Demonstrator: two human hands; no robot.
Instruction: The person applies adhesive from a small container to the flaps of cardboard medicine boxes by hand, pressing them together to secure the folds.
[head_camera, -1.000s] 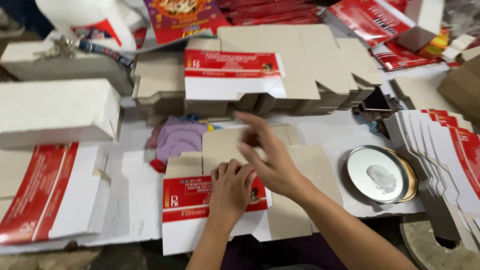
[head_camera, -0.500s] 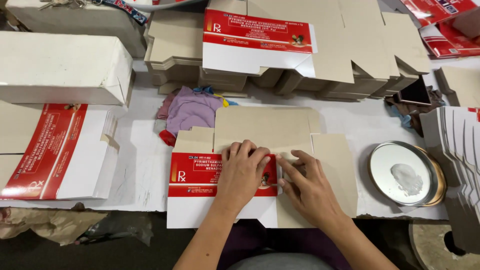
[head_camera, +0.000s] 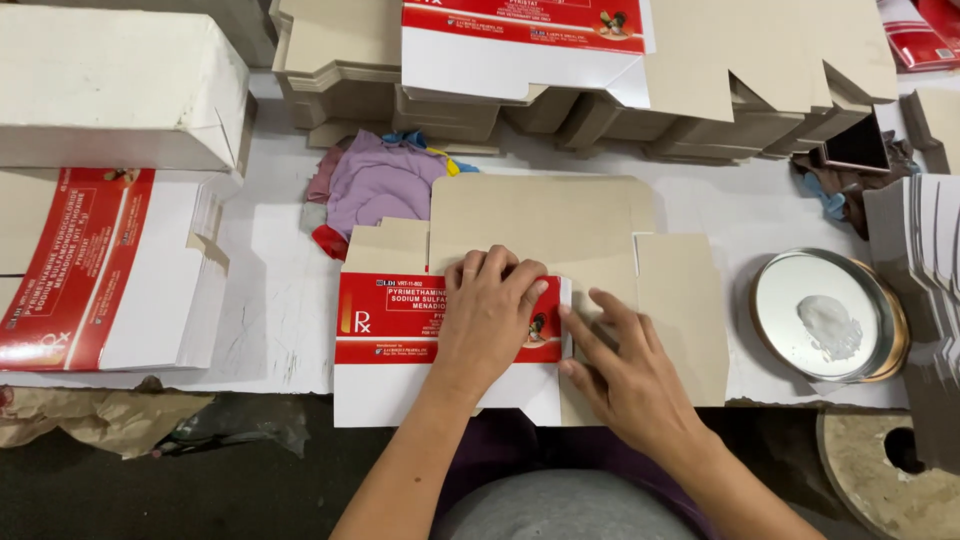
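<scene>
A flat carton blank (head_camera: 590, 230), brown inside with a red and white printed panel folded over it, lies at the near edge of the white table (head_camera: 270, 290). My left hand (head_camera: 490, 310) presses flat on the red panel, fingers spread. My right hand (head_camera: 620, 370) rests beside it on the brown card, fingertips touching the folded panel's right edge. Neither hand grips anything.
Stacks of flat carton blanks (head_camera: 560, 70) sit at the back. White boxes (head_camera: 110, 90) and a red printed blank (head_camera: 90, 270) lie at left. A purple rag (head_camera: 375, 185) lies behind the carton. A round metal tin (head_camera: 830, 315) with white paste stands at right.
My right hand came down from above the table onto the carton beside my left hand. The view has moved closer over the carton. The red panel stays pressed flat.
</scene>
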